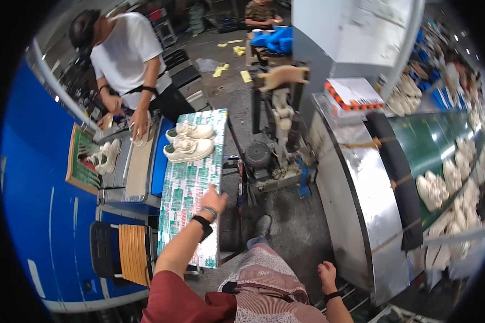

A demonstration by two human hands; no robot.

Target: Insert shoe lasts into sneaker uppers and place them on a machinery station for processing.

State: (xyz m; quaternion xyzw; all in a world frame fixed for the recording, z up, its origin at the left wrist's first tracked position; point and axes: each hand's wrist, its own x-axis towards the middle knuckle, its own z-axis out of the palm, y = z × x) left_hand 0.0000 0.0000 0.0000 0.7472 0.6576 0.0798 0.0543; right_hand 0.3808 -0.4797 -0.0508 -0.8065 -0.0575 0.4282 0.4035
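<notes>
My left hand (214, 199) reaches forward over the right edge of a long narrow board (186, 180) wrapped in clear film with a green and white pattern. It holds nothing, and its fingers are partly extended. Ahead of it on the board, a cream lace-up shoe (188, 150) sits beside a second cream shoe (195, 131), toes to the right; my hand is apart from both. Low at my right side hangs my right hand (327, 275), empty, its fingers loosely bent and slightly apart.
At the left, a co-worker in white handles a pale shoe (140, 135) at a bench (137, 172). A machine with a motor (257, 155) stands ahead. To the right, a metal-topped counter (369, 188) adjoins a green conveyor (423, 142) carrying several cream shoes. A folding chair (121, 253) stands left.
</notes>
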